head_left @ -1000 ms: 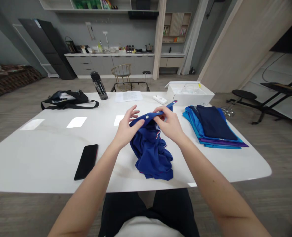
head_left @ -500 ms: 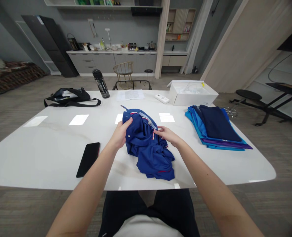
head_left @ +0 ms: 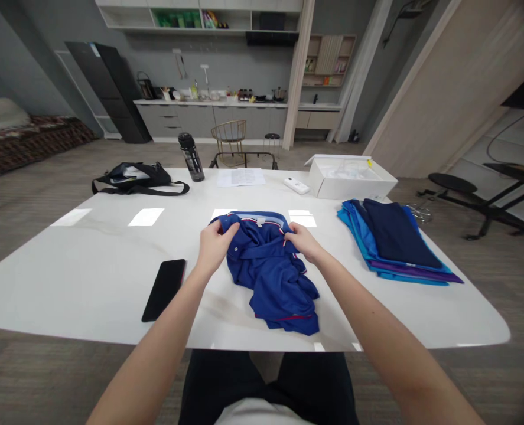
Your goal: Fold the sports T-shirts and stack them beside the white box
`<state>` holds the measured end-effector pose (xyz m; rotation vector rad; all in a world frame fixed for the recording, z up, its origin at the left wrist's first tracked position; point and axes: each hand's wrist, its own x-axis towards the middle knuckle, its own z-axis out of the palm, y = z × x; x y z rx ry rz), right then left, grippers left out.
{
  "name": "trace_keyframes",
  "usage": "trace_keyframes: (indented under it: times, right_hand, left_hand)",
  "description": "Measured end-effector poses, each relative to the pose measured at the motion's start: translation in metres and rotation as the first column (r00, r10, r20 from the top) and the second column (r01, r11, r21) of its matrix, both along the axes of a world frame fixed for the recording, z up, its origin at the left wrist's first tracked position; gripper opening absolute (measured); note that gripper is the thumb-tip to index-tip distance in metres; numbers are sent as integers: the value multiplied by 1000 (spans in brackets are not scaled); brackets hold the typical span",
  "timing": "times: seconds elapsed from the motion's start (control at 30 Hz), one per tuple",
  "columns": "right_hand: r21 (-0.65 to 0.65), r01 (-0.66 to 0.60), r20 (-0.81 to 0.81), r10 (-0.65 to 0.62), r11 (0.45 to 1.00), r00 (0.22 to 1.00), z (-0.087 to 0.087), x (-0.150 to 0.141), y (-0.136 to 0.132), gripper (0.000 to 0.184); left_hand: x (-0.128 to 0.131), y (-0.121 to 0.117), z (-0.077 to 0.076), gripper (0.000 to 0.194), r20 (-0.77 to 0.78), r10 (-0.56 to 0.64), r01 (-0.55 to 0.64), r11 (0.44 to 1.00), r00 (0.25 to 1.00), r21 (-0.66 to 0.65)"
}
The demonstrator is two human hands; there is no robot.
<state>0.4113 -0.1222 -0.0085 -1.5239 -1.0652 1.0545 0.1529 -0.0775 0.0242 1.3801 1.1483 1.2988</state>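
Observation:
A crumpled blue polo shirt (head_left: 274, 274) lies on the white table (head_left: 88, 277) in front of me, its lower part bunched towards the near edge. Its collar, edged in red and white with a small pale label inside, is spread at the far side. My left hand (head_left: 216, 243) pinches the collar's left end between thumb and fingers, beside a pale button. At the collar's right end, my right hand (head_left: 303, 241) grips the cloth the same way. Part of the collar is hidden by the fingers.
Left of the shirt lies a black phone (head_left: 165, 289). To the right sits a stack of folded clothes (head_left: 397, 239), with a white box (head_left: 352, 177) behind it. Farther back are a white remote-like device (head_left: 296, 186), papers (head_left: 241, 177), a dark bottle (head_left: 191, 158) and a black bag (head_left: 140, 179).
Both hands have spread the collar wider; its inside and label now show. The right hand has closed on the collar's right end. The whole view has shifted slightly.

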Motion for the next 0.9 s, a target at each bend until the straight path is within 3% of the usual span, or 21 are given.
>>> trace_keyframes:
  times: [0.07,0.17,0.2,0.27,0.33,0.43,0.5,0.53,0.63,0.73,0.83,0.9]
  right_hand:
    - [105,-48,-50,53,993,997,14,10,-3,24]
    - [134,-199,-138,217,971,966,34,20,-12,33]
    - [114,-230,-174,248,966,953,38,22,-15,36]
    - [66,-246,-265,255,967,930,44,26,-20,39]
    - [36,-215,-371,213,976,904,45,32,-23,37]
    - [48,-175,-510,175,983,842,45,43,-28,37]
    - [86,-210,-544,223,974,809,47,50,-32,50]
    - [101,-242,-536,257,965,804,49,51,-34,57]
    - [81,-324,-420,327,943,846,54,47,-38,65]
    - [54,-310,-204,314,949,927,51,34,-38,49]
    - [101,-246,69,239,964,968,44,25,-34,26]
    - [153,-229,233,190,961,954,40,23,-32,18]
  left_hand:
    - [-7,9,1,36,124,9,14,983,992,-185]
    - [-15,27,-3,39,299,-86,233,834,950,-501]
    - [-16,32,-7,38,300,-109,263,800,948,-540]
    - [-17,39,-14,26,229,-86,201,815,970,-544]
    - [-17,41,-19,5,104,-25,70,887,994,-457]
    - [-14,37,-18,22,-218,47,-65,995,975,-75]
    - [-9,31,-13,38,-408,101,-7,974,907,224]
    - [-5,28,-11,47,-442,90,56,951,892,306]
    - [12,16,-5,70,-407,-87,244,903,909,353]
    - [26,2,-7,87,-430,-245,411,841,869,351]
    - [27,-7,-11,94,-641,-241,542,776,729,324]
    - [21,-9,-13,94,-777,-188,568,784,601,250]
